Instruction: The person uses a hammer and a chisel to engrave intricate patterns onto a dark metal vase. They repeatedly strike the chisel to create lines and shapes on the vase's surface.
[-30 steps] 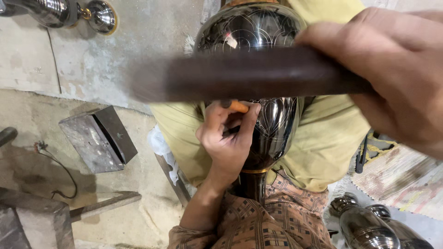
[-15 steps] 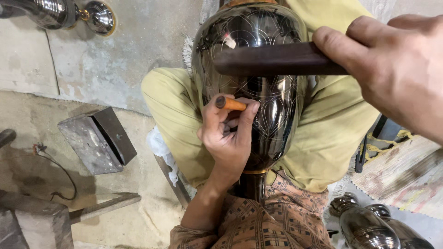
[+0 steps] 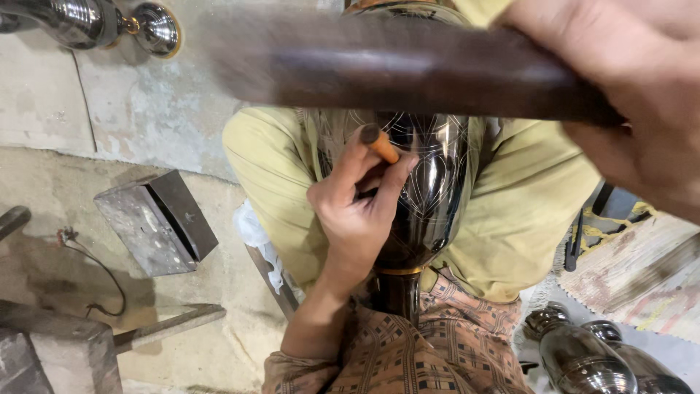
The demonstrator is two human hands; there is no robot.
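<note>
A shiny black metal vase [image 3: 432, 195] with engraved line patterns lies across my lap, between my knees in yellow-green trousers. My left hand [image 3: 355, 208] rests on the vase and pinches a small orange-handled chisel [image 3: 381, 144] against its surface. My right hand [image 3: 633, 95] grips a dark wooden mallet handle [image 3: 408, 69], which is raised close to the camera, blurred, and hides the top of the vase.
A grey metal block [image 3: 157, 222] lies on the concrete floor at left, with a flat metal bar [image 3: 171, 326] and a wire nearby. More polished vases sit at the top left [image 3: 109, 22] and bottom right [image 3: 590, 357]. A patterned mat [image 3: 642, 281] lies at right.
The mallet has swung up towards the camera from its lower position over the vase. My left hand and the chisel stay in place on the vase.
</note>
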